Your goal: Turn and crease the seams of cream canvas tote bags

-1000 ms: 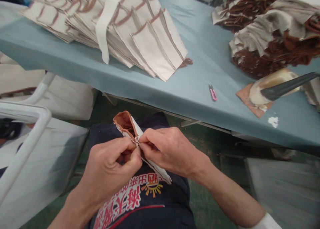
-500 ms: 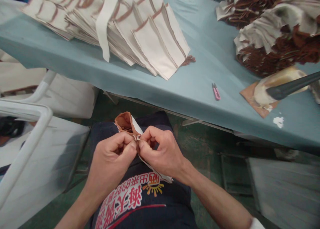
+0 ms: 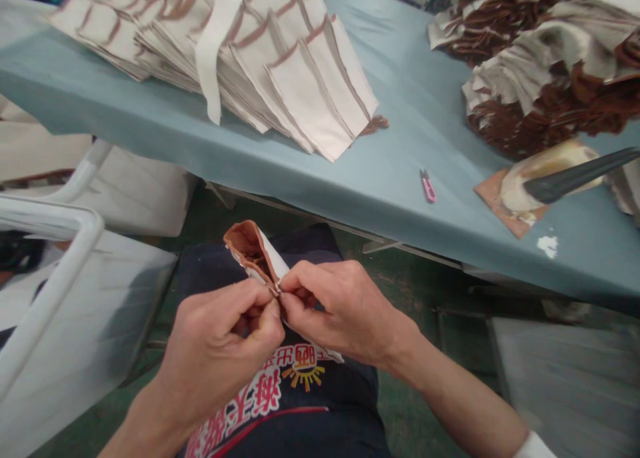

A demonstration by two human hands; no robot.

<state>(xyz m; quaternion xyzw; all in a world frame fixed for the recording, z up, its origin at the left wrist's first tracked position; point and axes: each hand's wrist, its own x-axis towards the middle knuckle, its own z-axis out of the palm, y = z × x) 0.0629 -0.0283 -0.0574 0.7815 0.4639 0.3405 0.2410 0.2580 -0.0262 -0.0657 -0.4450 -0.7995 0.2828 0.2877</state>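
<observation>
a: what's new at the hands right now?
b: the mouth of the pouch (image 3: 257,251) shows longer than half a second ago; more of its brown inside is in sight, and the fingertips meet lower along the rim.
a: and the grip?
b: pinching on both sides. the left hand (image 3: 225,331) has thumb and forefinger closed on the pouch's rim, and the right hand (image 3: 345,305) does the same just beside it, the tips almost touching. in the earlier frame a pale frayed bit stands out between the tips; now only a small bit peeks through.
a: what does that mean for the work?
b: my reading is that the fiddling at this rim isn't done, as neither hand lets go.
a: where exactly is the pouch?
b: between the hands, above the dark printed cloth (image 3: 330,438) over the person's lap, open end tilted away. its other end pokes out past the right hand. whether it rests on the lap, i can't tell.
a: anything else different?
b: the left hand covers more of the red lettering (image 3: 265,391) than it does a moment ago. over on the table (image 3: 395,158), the pink snips (image 3: 428,186) and the stack of pale pieces (image 3: 310,98) lie as they do earlier; only the view shifts slightly.
</observation>
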